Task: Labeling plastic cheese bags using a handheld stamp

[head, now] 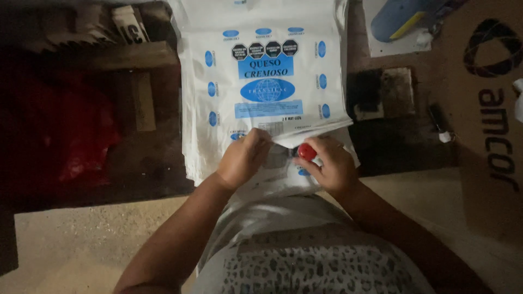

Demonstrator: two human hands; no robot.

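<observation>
A stack of white plastic bags [267, 71] with blue printing and black octagon marks lies on a dark table in the middle of the head view. My left hand [243, 159] pinches the near edge of the top bag and lifts it. My right hand [328, 165] grips a small stamp with a red top [307, 152] just under that lifted edge, over the bag beneath.
A brown cardboard box [485, 109] stands at the right. A dark ink pad [381, 92] and a small black marker [438, 122] lie right of the bags. Red plastic [81, 141] shows at the left in shadow. A blue object [403, 16] lies on white paper at the top right.
</observation>
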